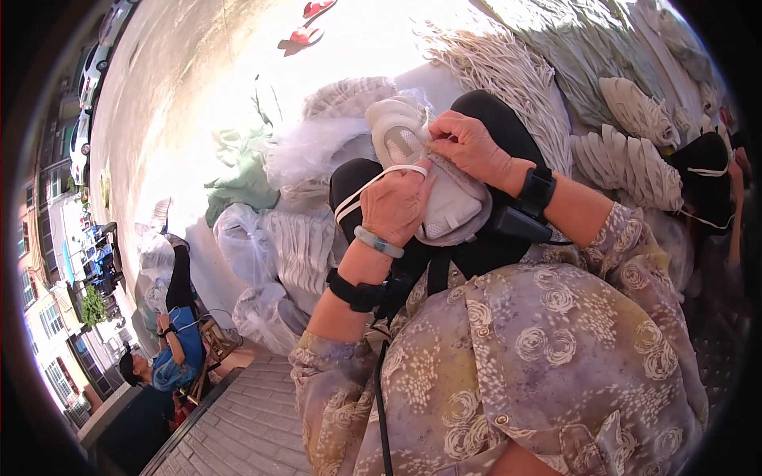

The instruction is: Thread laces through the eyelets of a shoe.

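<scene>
Patterned sleeves [508, 349] frame a lacing step: left hand [394, 205] pinches the white shoelace [373, 184], right hand [470, 147], at one o'clock, clamps the white sneaker [432, 178]; next, likely threading an eyelet.

The ground [198, 103] is pale, sunlit pavement. Directly on it lie clear plastic bags [246, 238] of white laces and loose bundles of white laces [508, 71]. Two red shoes [305, 24] lie farther off.
</scene>
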`<state>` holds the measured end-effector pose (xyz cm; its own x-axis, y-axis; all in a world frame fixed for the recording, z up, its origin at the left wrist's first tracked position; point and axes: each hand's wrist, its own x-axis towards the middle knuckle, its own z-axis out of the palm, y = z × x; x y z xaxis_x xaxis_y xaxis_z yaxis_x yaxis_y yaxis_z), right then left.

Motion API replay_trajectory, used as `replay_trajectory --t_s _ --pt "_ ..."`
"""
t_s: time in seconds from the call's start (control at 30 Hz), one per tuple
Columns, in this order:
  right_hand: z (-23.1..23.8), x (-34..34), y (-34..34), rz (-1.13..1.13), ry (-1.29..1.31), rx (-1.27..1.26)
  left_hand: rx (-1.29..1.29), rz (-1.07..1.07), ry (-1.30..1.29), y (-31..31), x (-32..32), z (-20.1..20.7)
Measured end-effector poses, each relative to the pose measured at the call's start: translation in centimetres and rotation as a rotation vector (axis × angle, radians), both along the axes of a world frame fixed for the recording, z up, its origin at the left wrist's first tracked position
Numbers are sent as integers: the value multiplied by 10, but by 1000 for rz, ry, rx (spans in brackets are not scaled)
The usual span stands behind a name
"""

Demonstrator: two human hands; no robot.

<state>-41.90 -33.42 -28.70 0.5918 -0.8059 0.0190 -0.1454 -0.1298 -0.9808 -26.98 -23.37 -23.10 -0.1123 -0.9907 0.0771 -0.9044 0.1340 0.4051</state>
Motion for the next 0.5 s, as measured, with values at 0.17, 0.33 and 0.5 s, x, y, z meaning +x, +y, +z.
replay_trajectory --t_s 0.17,0.33,0.5 --pt "5 8 1 58 68 -298 14 65 131 2 2 -7" --pt "-1 10 1 64 151 -290 171 237 349 3 14 -8" --pt "-4 3 -3 100 184 -214 28 405 721 11 26 5"
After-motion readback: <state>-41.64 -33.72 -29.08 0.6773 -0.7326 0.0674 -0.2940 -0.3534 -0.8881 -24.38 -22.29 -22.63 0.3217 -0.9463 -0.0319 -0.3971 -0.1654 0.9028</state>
